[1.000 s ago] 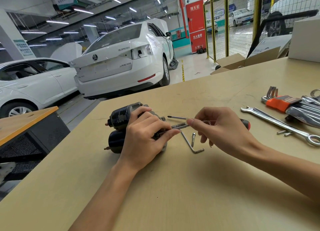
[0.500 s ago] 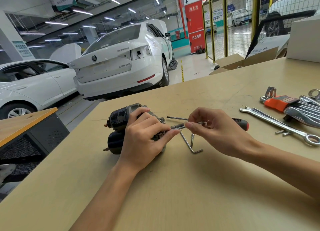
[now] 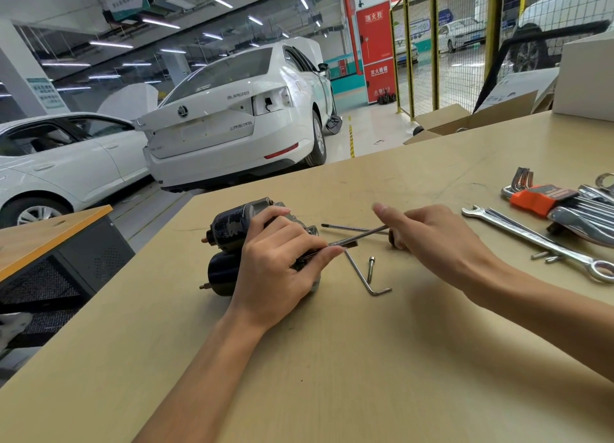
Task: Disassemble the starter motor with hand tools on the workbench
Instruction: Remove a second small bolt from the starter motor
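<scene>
The dark starter motor (image 3: pixel 232 225) lies on its side at the left middle of the wooden workbench (image 3: pixel 332 359). My left hand (image 3: pixel 279 273) grips its housing from above, fingertips at the right end. A long thin bolt (image 3: pixel 358 237) sticks out of that end and slants up to the right. My right hand (image 3: pixel 438 240) pinches the bolt's far end, one finger stretched out to the left. Behind the bolt lies a screwdriver (image 3: pixel 345 228), its handle mostly hidden by my right hand.
An L-shaped hex key (image 3: pixel 360 274) and a short loose bolt (image 3: pixel 370 269) lie just right of the motor. Farther right are a combination wrench (image 3: pixel 531 240), a hex key set in an orange holder (image 3: pixel 538 198) and small loose parts (image 3: pixel 545 256). Cardboard boxes (image 3: pixel 465 120) stand beyond the far edge.
My right hand has moved right and away from the motor, drawing the long bolt farther out. My left hand stays on the motor.
</scene>
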